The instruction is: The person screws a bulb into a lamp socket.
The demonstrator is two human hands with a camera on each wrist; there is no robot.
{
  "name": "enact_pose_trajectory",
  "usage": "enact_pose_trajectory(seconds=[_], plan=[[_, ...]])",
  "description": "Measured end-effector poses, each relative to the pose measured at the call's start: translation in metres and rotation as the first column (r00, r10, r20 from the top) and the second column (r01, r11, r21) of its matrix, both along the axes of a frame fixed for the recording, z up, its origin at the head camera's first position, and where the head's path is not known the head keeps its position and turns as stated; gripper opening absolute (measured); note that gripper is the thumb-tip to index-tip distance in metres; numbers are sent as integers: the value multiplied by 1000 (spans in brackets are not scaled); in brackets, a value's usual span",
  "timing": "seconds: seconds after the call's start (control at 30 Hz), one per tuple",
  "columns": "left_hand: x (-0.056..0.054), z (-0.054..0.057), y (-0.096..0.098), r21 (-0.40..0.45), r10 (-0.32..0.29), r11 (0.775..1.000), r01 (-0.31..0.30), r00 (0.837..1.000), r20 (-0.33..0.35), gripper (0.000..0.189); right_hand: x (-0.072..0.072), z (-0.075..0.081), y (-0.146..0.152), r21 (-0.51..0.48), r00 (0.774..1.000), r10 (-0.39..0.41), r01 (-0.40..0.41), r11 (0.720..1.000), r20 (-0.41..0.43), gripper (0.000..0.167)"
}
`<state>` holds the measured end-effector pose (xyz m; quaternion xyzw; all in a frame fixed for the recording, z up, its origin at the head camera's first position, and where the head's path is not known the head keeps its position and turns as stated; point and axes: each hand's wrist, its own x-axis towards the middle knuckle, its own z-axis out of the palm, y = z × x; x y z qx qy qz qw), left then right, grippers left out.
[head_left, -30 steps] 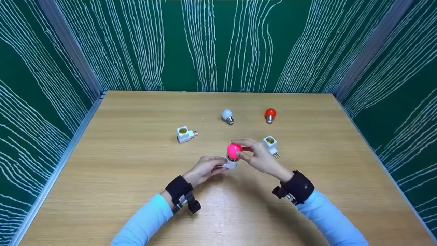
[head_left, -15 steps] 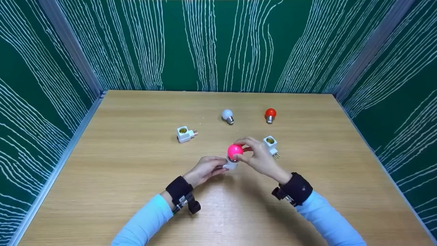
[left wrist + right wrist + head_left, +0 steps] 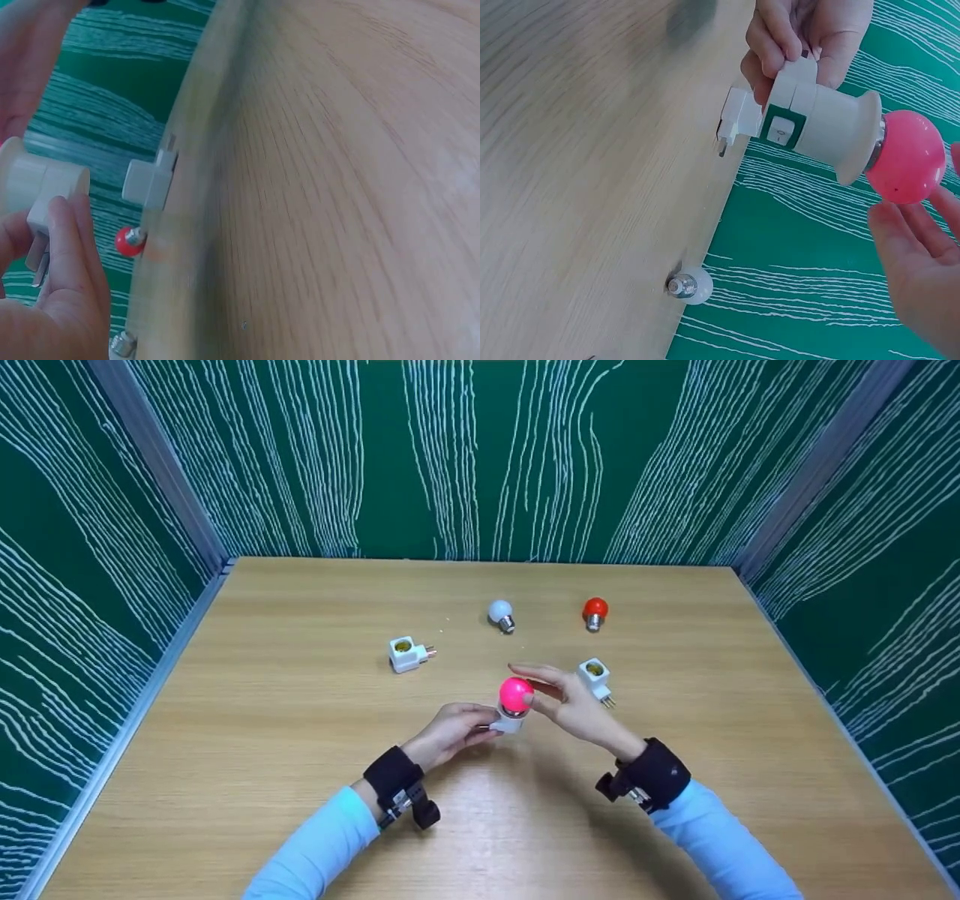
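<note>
My left hand [image 3: 450,731] grips a white plug-in lamp holder [image 3: 507,724] by its plug end, a little above the table. A pink light bulb [image 3: 515,694] sits upright in its socket; a strip of metal base shows in the right wrist view, where the holder's green-framed switch [image 3: 781,130] also appears. Around the bulb's right side, my right hand [image 3: 574,705] has its fingers spread and loose. Its thumb is at the glass, while the index finger stands slightly off it. The left wrist view shows the holder [image 3: 52,184] between fingers and thumb, without the bulb.
Behind the hands lie a white bulb [image 3: 500,612] and a red bulb [image 3: 595,609]. One white lamp holder [image 3: 406,655] is at left; another lamp holder [image 3: 595,679] lies just beyond the right hand. Green patterned walls [image 3: 480,457] enclose the wooden table [image 3: 247,697].
The right fingers have loosened from the pink bulb, with the index finger lifting off and the thumb drawing back right. The left hand keeps its hold on the lamp holder, almost unmoved.
</note>
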<state>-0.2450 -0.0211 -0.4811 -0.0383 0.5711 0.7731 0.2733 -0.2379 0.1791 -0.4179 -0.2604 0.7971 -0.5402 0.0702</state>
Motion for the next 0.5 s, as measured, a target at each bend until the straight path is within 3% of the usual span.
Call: enact_pose_trajectory(seconds=[0.3,0.5], plan=[[0,0,0,6,-5,1000,5,1000,-17,34,-2,-5,0,-1,999,13,-13,1000,47,41],[-1,-1,2,4,9,1000,-9,1000,-9,34,-2,-6,-1,27,1000,-2,3,1000,-30,39]])
